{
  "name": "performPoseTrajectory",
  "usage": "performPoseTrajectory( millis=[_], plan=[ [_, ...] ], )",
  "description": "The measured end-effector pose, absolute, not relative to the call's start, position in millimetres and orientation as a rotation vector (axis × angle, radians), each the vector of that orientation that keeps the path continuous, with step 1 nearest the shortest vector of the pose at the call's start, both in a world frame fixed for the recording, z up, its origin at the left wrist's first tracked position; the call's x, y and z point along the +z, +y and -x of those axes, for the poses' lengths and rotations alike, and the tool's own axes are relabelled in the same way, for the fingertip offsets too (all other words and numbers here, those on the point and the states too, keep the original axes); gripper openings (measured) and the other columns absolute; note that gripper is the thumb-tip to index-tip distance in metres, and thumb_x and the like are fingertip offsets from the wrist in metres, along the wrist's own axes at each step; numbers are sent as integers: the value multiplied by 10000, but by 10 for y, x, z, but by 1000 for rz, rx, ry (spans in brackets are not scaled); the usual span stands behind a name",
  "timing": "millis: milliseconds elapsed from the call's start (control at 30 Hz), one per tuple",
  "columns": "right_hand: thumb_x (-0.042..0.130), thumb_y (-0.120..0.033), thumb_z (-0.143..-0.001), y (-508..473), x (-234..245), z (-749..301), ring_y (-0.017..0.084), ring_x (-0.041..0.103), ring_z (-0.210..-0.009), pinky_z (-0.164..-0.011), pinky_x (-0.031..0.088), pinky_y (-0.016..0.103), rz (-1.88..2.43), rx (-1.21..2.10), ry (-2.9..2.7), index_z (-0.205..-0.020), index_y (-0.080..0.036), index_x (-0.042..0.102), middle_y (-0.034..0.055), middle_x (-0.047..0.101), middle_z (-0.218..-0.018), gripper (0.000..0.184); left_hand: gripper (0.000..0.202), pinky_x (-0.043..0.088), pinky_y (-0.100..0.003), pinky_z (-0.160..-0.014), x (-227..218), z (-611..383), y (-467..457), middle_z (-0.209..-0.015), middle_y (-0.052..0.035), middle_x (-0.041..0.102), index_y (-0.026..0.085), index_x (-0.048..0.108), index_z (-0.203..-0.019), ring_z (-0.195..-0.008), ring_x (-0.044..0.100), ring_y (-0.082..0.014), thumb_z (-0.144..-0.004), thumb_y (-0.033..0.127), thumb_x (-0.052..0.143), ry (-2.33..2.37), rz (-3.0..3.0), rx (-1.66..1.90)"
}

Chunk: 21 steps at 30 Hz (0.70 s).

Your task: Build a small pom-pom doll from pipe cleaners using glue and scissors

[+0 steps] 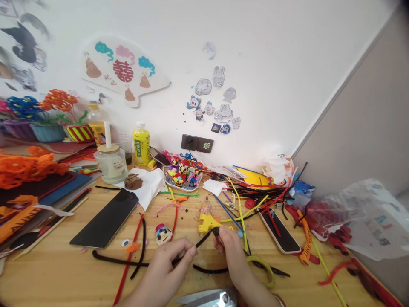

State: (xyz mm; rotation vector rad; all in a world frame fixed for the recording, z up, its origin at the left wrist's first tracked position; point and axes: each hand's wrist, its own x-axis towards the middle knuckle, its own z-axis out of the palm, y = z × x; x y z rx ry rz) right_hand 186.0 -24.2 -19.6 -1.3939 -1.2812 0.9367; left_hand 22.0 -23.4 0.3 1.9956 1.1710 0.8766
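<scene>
A black pipe cleaner (203, 239) runs between my two hands just above the wooden table. My left hand (171, 266) is closed on it, thumb against the fingers. Its other end meets a small dark bit in the pinched fingertips of my right hand (230, 251); the fingers partly cover this bit. Just behind the fingers lies a yellow plastic tool (212, 224), its kind unclear. A small face figure (162, 233) with a pink hat is left of it. Scissors (207, 297) lie below my hands, partly cut off by the frame edge.
A black tablet-like slab (105, 219) lies left, a phone (281, 232) right. Many loose pipe cleaners pile up behind it (252, 187). A candle jar (111, 164), a yellow bottle (141, 144) and a tray of figures (182, 184) stand toward the wall. A plastic bag (373, 217) sits far right.
</scene>
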Motion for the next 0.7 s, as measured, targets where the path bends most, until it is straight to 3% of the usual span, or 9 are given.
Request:
performPoseTrajectory(
  millis=[200, 367, 500, 700],
  plan=[
    [297, -424, -835, -251, -163, -1888, 127, 383, -527, -500, 289, 248, 1413, 824, -1401, -571, -190, 411, -23, 393, -546, 370, 341, 393, -210, -524, 9, -199, -208, -556, 10, 533, 172, 533, -596, -546, 520, -141, -818, 372, 369, 1211, -1966, 909],
    [570, -338, -710, -342, -2, -1873, 185, 462, -724, -640, 328, 288, 1539, 279, -1923, -701, -183, 534, 12, 536, -707, 160, 331, 395, -219, -535, 16, -132, -93, -569, 13, 542, 176, 537, -629, -565, 531, -153, -819, 396, 378, 1298, -1952, 977],
    [667, -358, -636, -392, -61, -1792, 223, 474, -842, -731, 352, 320, 1583, 101, -2161, -776, -182, 583, 46, 586, -842, 240, 324, 395, -223, -522, 25, -91, 6, -543, 19, 542, 181, 536, -623, -546, 532, -159, -816, 392, 381, 1358, -1988, 1015],
    [700, -375, -624, -387, -115, -1741, 244, 495, -873, -759, 375, 343, 1539, 153, -2150, -820, -178, 629, 69, 612, -883, 287, 324, 434, -232, -547, -27, -53, 81, -594, -2, 607, 176, 557, -667, -576, 573, -166, -839, 376, 367, 1350, -2082, 1031]
  ],
)
